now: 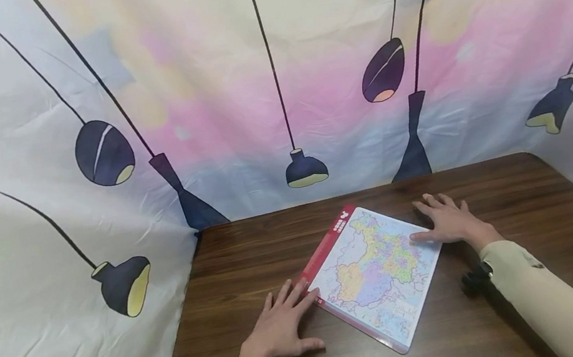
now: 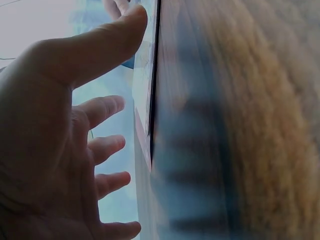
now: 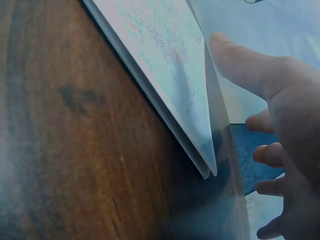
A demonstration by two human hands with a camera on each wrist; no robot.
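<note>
While the map board (image 1: 375, 274) lies diagonally on the counter (image 1: 523, 196), long axis far-left to near-right, we rest our left hand (image 1: 280, 328) and right hand (image 1: 449, 219), fingers spread flat, on opposite edges.

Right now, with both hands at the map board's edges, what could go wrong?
1. The map board lies skewed on the smooth wooden table; a push from the left hand alone could spin it.
2. The right hand touches only its edge with a thumb, so a lift may slip.
3. If this is a puzzle, tilting could spill pieces.
</note>
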